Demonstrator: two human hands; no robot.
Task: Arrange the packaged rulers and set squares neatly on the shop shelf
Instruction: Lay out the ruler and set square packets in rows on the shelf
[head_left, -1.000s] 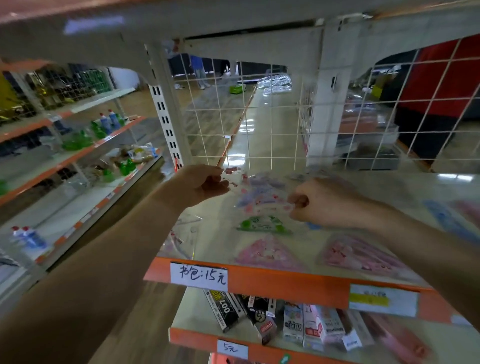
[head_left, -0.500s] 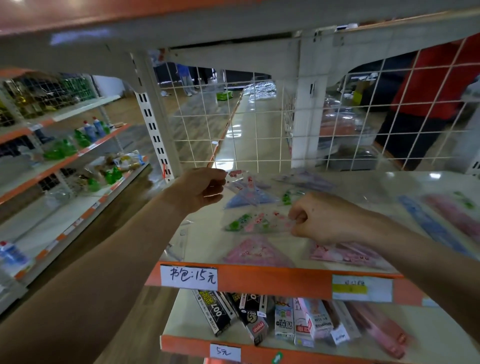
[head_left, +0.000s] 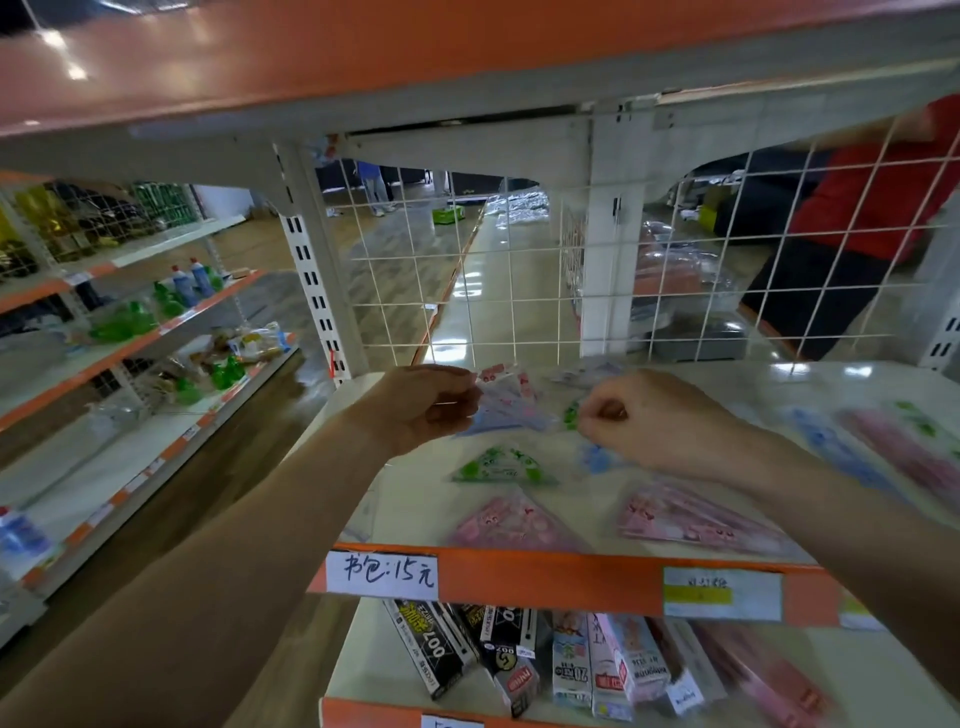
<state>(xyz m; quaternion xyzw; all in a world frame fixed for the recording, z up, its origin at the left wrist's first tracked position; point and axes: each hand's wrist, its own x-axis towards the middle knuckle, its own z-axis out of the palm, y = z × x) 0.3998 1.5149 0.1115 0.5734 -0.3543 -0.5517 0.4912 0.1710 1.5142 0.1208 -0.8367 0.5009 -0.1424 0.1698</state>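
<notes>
Right hand (head_left: 639, 421) has shifted toward left hand (head_left: 421, 408), both pinching packet (head_left: 506, 402).

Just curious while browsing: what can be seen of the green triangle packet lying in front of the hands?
The green triangle packet looks like a set square sealed in glossy clear plastic, with green print. It lies flat on the pale shelf, long edge toward the front, tip toward the back. Nothing grips or presses it; a pink triangle packet lies nearer the front edge.
</notes>
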